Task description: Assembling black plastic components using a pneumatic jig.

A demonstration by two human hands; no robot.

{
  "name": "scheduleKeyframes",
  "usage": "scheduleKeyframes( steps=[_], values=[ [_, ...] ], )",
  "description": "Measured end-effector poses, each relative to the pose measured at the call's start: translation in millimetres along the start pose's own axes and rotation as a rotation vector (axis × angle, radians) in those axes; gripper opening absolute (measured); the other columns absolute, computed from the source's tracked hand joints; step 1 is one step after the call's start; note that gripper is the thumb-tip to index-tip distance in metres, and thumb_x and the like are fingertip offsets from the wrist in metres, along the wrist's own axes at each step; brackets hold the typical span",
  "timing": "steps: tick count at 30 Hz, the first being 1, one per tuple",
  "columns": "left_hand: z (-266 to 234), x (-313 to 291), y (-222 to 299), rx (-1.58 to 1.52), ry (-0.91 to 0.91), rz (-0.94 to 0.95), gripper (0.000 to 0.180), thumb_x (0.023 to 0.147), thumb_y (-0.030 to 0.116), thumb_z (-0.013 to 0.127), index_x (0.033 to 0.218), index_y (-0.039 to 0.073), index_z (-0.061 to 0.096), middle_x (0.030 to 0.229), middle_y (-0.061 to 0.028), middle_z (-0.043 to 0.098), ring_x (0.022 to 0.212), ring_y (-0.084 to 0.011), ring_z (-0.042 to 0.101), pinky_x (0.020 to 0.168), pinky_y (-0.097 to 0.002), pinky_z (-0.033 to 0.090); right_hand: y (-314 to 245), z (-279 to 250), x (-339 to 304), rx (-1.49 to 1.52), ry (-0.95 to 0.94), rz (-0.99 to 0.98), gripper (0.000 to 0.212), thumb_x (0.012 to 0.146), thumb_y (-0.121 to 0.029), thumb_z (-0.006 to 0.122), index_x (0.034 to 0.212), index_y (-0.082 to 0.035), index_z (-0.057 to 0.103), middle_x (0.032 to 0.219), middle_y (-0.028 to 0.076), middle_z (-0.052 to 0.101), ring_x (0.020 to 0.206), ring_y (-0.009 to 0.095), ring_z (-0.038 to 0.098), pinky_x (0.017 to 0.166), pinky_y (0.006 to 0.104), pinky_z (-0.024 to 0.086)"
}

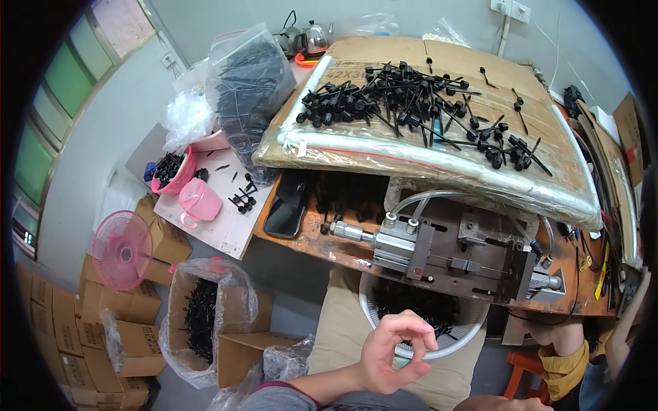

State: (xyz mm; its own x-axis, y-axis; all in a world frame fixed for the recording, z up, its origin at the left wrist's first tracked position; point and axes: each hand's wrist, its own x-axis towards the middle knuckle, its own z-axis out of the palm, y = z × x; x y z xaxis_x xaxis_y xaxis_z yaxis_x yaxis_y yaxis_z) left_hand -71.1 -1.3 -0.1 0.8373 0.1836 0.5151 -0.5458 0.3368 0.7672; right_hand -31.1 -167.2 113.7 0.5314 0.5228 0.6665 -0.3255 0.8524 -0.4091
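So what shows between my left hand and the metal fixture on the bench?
In the head view, the white basin of black parts shows between your left hand and the metal fixture; the hand overlaps the basin's near rim.

Left grip (378, 356): fingers bent, thumb apart
Left arm (336, 388): slants in from the bottom
Right grip or arm (510, 405): bit showing

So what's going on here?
A person's left hand is loosely curled by a white tub of black pieces, with nothing visible in its grasp. A metal machine sits on the wooden bench beyond. More black pieces lie heaped on the cardboard behind the machine. Someone else is partly in view at the right.
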Motion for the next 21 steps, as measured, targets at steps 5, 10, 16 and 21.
scheduleKeyframes(
  steps=[5,10,16,21],
  values=[
    [1.1,2.3,-2.2,0.019,-0.011,0.011,0.048,0.085,0.003,0.069,0.125,-0.001,0.041,0.103,-0.0178,0.057,0.063,-0.0108,0.054,0.070,-0.0262,0.047,-9.9,-36.0,-2.9,0.012,-0.253,-0.023,0.020,0.093,-0.015,0.062,0.107,-0.007,0.074,0.120,0.006,0.068,0.113,0.023,0.062,0.098,0.0432,0.045],
    [-6.6,-0.7,-0.6,0.142,0.002,0.034,0.047,0.087,0.008,0.069,0.122,-0.002,0.039,0.100,-0.0197,0.059,0.063,-0.0133,0.056,0.067,-0.0257,0.048,-27.2,-83.9,18.5,-0.418,-0.045,0.020,0.027,0.092,-0.020,0.057,0.085,0.005,0.064,0.075,0.013,0.064,0.069,0.025,0.062,0.064,0.0335,0.050],
    [-6.9,-7.2,-6.0,0.126,0.042,-0.001,0.045,0.088,0.010,0.068,0.121,-0.002,0.040,0.097,-0.0197,0.061,0.062,-0.0130,0.056,0.066,-0.0263,0.048,-62.9,-145.3,85.2,-1.637,0.527,0.091,0.023,0.080,-0.009,0.070,0.102,0.000,0.068,0.096,0.011,0.070,0.075,0.014,0.062,0.071,0.0298,0.052],
    [-4.2,-8.1,-10.2,0.147,0.013,-0.006,0.042,0.088,0.007,0.066,0.121,-0.002,0.042,0.097,-0.0197,0.063,0.064,-0.0125,0.057,0.070,-0.0265,0.048,-92.0,-213.1,138.8,-2.476,0.163,0.220,0.044,0.071,0.000,0.068,0.115,-0.007,0.063,0.098,0.014,0.068,0.090,0.029,0.065,0.080,0.0367,0.053]
  ],
)
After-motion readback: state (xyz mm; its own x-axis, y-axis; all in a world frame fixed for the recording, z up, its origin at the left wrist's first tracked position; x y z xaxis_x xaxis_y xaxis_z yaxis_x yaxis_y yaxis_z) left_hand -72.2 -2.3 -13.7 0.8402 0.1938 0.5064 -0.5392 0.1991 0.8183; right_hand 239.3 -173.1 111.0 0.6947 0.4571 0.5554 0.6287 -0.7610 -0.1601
